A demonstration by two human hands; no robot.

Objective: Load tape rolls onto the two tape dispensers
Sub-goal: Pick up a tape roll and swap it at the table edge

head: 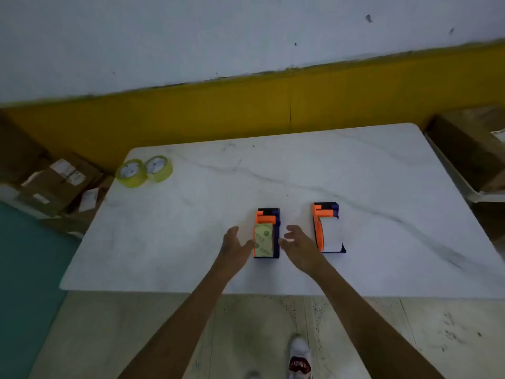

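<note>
Two orange and dark-blue tape dispensers stand side by side on the white marble table [191,242]. The left dispenser [267,214] carries a greenish patterned roll [264,239]; the right dispenser [325,214] carries a white roll [332,235]. My left hand [234,242] is at the left dispenser's left side, fingers spread, thumb touching the roll's edge. My right hand [297,242] is at that dispenser's right side, fingers apart, holding nothing. Two yellow-green tape rolls [131,172] [159,168] lie flat at the table's far left corner.
Cardboard boxes [60,181] are piled on the floor left of the table, and another box [470,143] sits on a white shelf at the right. A yellow and white wall runs behind. My white shoe [299,356] shows below the table's near edge.
</note>
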